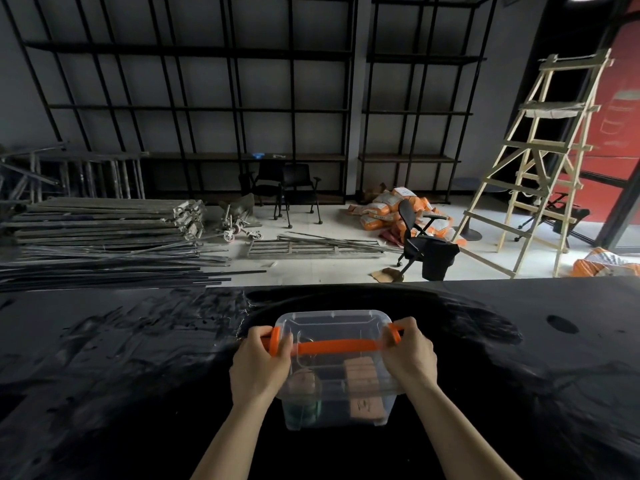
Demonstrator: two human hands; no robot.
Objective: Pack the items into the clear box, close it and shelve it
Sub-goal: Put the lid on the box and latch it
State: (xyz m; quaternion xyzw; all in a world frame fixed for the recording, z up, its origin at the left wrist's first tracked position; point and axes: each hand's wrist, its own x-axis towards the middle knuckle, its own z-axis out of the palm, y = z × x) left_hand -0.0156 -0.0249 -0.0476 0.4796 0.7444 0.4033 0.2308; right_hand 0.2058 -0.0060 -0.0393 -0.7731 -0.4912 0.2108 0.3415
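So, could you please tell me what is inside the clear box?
Through the clear box: a brown cardboard packet on the right, a round greenish container on the left. The lid and both hands hide anything else.

Dim interior; daylight enters from the right, brightening the pale floor (346,268) near the pale wooden stepladder (540,161). Tall black metal shelving (214,109) sits in murk, detail low. Glossy black tabletop (104,358) carries smeared grey reflections, near-black at centre. Clear plastic box with orange handle (334,346) shows soft glare on the lid. Wide-angle bowing at edges; corners soft and slightly blurred; mild noise throughout
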